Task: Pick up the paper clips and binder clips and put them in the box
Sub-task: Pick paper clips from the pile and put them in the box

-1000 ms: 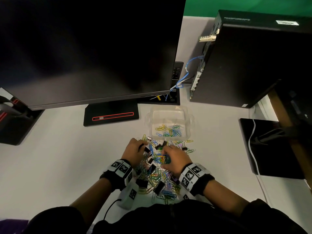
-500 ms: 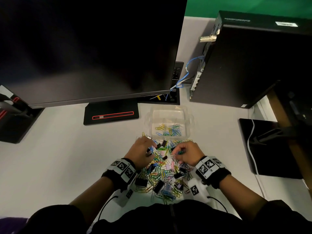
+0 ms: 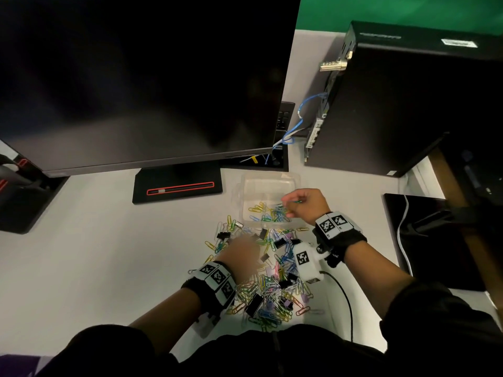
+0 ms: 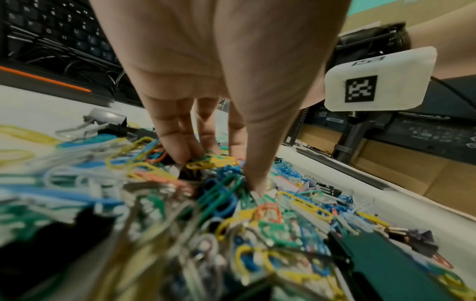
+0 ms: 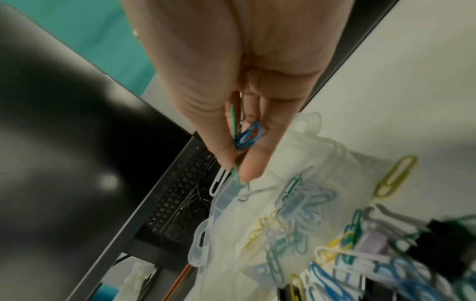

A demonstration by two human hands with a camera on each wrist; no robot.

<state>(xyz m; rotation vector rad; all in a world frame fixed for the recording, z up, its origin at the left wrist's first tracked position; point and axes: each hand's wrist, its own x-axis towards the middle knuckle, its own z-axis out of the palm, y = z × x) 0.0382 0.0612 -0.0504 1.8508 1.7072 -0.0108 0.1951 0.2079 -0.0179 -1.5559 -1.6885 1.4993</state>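
A heap of coloured paper clips (image 3: 268, 289) and black binder clips (image 3: 254, 306) lies on the white desk in front of me. Behind it stands a clear plastic box (image 3: 268, 183) with several paper clips (image 3: 268, 212) on its floor. My right hand (image 3: 303, 204) hovers over the box and pinches a few blue and green paper clips (image 5: 247, 135) between thumb and fingers. My left hand (image 3: 242, 253) is down in the heap, its fingertips (image 4: 180, 156) and thumb closing on clips (image 4: 206, 163) there; the head view blurs it.
A big dark monitor (image 3: 141, 77) on a black stand (image 3: 177, 185) rises behind the box, with a keyboard under it. A black computer tower (image 3: 394, 104) stands at the back right, with blue cables (image 3: 296, 126) beside it. A black pad (image 3: 424, 240) lies to the right.
My right hand has lifted out of the heap with paper clips and moved forward and right over the box. My left hand has stayed in the heap, shifting slightly back.
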